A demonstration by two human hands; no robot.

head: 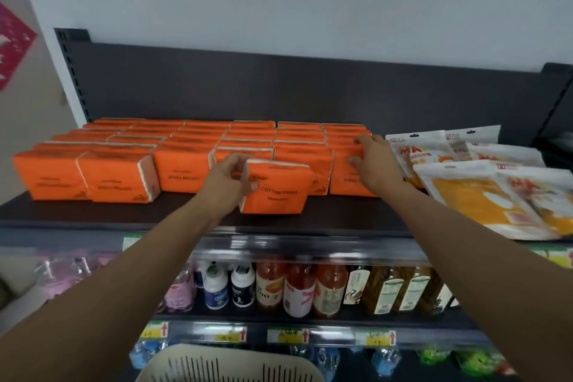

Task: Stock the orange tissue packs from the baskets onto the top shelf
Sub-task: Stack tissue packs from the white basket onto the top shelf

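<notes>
Several rows of orange tissue packs (183, 172) stand upright on the dark top shelf (108, 214). My left hand (228, 178) grips one more orange tissue pack (279, 192) by its left end, just in front of the front row, low over the shelf. My right hand (372, 161) rests with its fingers on the rightmost front pack (347, 180), thumb at its face and fingertips on top. A cream slotted basket (229, 364) shows at the bottom edge; its contents are hidden.
White and yellow snack bags (483, 192) lie on the top shelf right of the tissue packs. Below, a shelf holds drink bottles (297, 288) and small white jars (229, 287), with price tags (288, 335) along its rail. More bottles stand lower down.
</notes>
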